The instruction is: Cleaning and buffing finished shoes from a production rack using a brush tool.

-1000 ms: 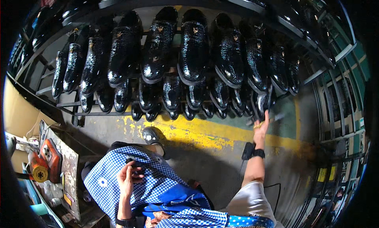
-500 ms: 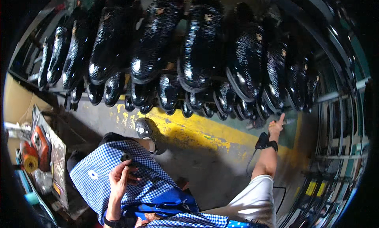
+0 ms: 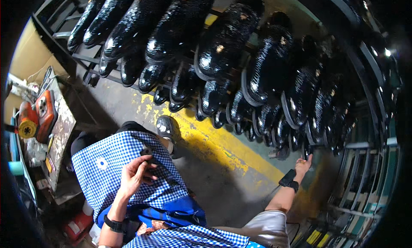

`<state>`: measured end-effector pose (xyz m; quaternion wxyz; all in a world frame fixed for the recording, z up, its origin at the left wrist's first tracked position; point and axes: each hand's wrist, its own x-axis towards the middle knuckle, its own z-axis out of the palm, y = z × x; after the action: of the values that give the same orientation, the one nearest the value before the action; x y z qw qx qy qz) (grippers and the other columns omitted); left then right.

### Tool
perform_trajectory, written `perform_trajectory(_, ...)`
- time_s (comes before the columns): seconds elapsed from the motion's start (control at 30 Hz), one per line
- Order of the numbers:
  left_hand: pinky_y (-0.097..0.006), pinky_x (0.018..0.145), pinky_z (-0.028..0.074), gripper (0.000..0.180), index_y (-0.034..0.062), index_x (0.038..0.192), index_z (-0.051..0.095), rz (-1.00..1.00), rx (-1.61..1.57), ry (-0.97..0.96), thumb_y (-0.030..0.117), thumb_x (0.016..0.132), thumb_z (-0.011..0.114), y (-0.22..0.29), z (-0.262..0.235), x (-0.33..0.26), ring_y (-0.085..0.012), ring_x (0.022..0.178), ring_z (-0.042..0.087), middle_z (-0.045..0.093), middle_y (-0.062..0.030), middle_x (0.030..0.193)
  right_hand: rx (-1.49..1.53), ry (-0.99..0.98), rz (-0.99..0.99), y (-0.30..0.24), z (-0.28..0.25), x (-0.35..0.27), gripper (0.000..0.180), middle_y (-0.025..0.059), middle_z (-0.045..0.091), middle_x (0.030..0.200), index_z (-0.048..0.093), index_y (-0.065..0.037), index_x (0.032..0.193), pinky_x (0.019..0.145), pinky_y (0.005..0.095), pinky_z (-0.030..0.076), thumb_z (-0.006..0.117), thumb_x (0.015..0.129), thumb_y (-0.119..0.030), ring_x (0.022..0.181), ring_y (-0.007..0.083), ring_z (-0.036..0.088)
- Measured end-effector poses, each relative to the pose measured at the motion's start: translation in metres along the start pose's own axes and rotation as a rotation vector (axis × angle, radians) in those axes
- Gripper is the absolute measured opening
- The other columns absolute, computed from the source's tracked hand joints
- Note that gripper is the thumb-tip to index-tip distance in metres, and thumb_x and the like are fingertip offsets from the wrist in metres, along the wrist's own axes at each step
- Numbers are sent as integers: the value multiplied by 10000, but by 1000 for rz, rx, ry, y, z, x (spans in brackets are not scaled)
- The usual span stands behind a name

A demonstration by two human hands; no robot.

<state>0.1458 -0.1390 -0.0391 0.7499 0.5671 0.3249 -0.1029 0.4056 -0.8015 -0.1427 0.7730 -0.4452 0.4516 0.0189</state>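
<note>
Glossy black boots (image 3: 229, 42) hang in rows on a metal rack in front of me, with a lower row of similar black boots (image 3: 214, 95) beneath. My right hand (image 3: 304, 165) reaches out at the lower right with its index finger stretched up beside the lowest boots. The fingertip overlaps a dark boot edge, and I cannot tell whether it touches. Nothing shows in this hand. My left hand (image 3: 137, 175) hovers in front of the blue checked apron (image 3: 116, 155), its fingers loosely bent and apart. A small dark spot (image 3: 146, 151) lies by its fingertips; I cannot tell what it is.
At the left, a worn bench (image 3: 64, 136) carries an orange tool (image 3: 45, 115) and an orange roll (image 3: 28, 121). A red container (image 3: 78, 226) stands below. Metal racking (image 3: 358, 179) runs along the right. A yellow stripe (image 3: 210, 143) crosses the floor near a dark clog (image 3: 165, 127).
My view has turned, so the rack now slants down to the right and more of the bench shows. My right hand appears lower, with its finger nearer the boots. The left hand keeps its pose.
</note>
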Motion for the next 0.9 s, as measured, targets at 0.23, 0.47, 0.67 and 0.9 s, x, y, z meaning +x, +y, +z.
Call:
perform_trajectory(0.23, -241, 484, 527, 288, 10, 1183, 466, 114, -11, 67, 135, 932, 403, -16, -20, -3, -152, 620, 634, 628, -114, 929, 253, 134, -157, 126, -37, -120, 511, -6, 464, 521, 563, -98, 752, 415, 212, 360, 613, 697, -603, 453, 112, 439)
perform_trajectory(0.47, -231, 484, 521, 282, 4, 1159, 481, 142, 15, 69, 150, 932, 398, -19, -46, -9, -144, 632, 635, 632, -106, 913, 293, -118, -112, 232, 14, -255, 419, -59, 239, 406, 474, -147, 756, 322, 188, 177, 564, 775, -557, 346, 76, 256)
perform_trajectory(0.67, -246, 534, 525, 261, 49, 1138, 514, 146, -66, 37, 161, 926, 409, -18, -59, -20, -158, 666, 640, 636, -91, 907, 210, -599, 285, 298, 55, -273, 350, -36, 292, 354, 562, -138, 815, 365, 229, 302, 447, 877, -462, 304, 122, 283)
perform_trajectory(0.9, -295, 587, 546, 388, 63, 1232, 433, 168, -305, 99, 289, 917, 433, -10, -99, -52, -195, 740, 643, 606, -124, 1007, 5, -903, 544, 338, 131, -326, 214, 14, 511, 558, 507, -89, 732, 356, 217, 263, 557, 849, -261, 294, 64, 291)
